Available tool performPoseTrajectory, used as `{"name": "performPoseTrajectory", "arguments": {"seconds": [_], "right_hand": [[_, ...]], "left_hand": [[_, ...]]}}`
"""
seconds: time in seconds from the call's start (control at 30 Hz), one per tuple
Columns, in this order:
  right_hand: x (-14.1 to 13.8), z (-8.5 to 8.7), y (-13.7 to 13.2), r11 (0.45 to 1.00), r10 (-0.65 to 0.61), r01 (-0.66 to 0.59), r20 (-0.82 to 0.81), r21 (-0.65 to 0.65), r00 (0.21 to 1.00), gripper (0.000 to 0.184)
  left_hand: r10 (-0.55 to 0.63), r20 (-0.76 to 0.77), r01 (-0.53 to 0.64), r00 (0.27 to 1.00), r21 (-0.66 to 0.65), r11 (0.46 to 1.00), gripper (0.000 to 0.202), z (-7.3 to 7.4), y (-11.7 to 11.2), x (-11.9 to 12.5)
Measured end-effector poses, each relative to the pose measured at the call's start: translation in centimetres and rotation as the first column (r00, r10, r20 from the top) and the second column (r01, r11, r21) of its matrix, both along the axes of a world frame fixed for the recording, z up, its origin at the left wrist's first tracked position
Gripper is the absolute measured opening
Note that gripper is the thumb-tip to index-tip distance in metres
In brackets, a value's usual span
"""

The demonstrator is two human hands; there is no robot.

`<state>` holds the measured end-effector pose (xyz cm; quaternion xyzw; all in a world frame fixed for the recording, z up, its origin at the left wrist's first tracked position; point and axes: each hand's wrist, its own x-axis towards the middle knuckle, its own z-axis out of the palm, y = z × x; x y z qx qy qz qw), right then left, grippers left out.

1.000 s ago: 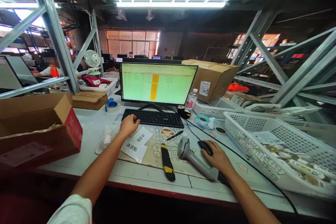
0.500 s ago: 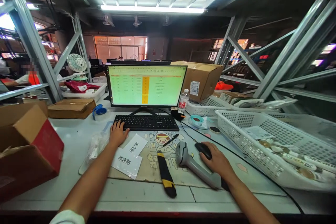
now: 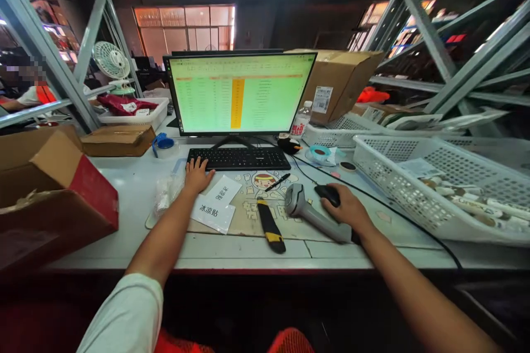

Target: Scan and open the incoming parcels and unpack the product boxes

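Note:
My left hand (image 3: 197, 175) rests with spread fingers on the left end of the black keyboard (image 3: 244, 159). My right hand (image 3: 344, 205) is wrapped over a black computer mouse (image 3: 328, 194) on the printed desk mat (image 3: 381, 226). Beside that hand lies a grey barcode scanner (image 3: 317, 215). A black and yellow utility knife (image 3: 271, 226) and a black pen (image 3: 277, 182) lie between my hands. Two white labels with Chinese characters, the nearer label (image 3: 211, 214) overlapping the other, sit just right of my left forearm. Behind the keyboard stands a lit monitor (image 3: 207, 99) showing a table with an orange column.
An open cardboard box (image 3: 45, 193) stands at the left. White plastic baskets, the nearest basket (image 3: 397, 187) holding small items, line the right. Near the monitor are a bottle (image 3: 301, 119), a large carton (image 3: 343, 83) and tape rolls. A person (image 3: 35, 91) is at far left.
The view has tilted downward, so the desk's front edge and a red and black area below it show more. My hands stay on the keyboard and the mouse.

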<state>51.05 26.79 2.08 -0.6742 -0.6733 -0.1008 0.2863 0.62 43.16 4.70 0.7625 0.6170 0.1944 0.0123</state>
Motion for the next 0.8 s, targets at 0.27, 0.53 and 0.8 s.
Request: {"name": "performPoseTrajectory", "arguments": {"seconds": [0.27, 0.53, 0.8], "right_hand": [[0.4, -0.3, 0.2, 1.0, 0.006, -0.006, 0.047, 0.002, 0.999, 0.059], [0.7, -0.1, 0.2, 0.999, 0.036, -0.036, 0.025, 0.018, 0.999, 0.052], [1.4, -0.9, 0.4, 0.999, 0.016, -0.019, 0.08, 0.036, 0.997, 0.055]], "left_hand": [[-0.012, -0.004, 0.012, 1.0, 0.004, 1.0, 0.07, 0.0, 0.3, 0.0], [-0.023, 0.015, 0.023, 1.0, 0.006, 1.0, 0.07, -0.6, 0.6, -0.1], [-0.016, 0.018, 0.015, 1.0, 0.019, 1.0, 0.069, -0.7, 0.5, 0.2]]}}
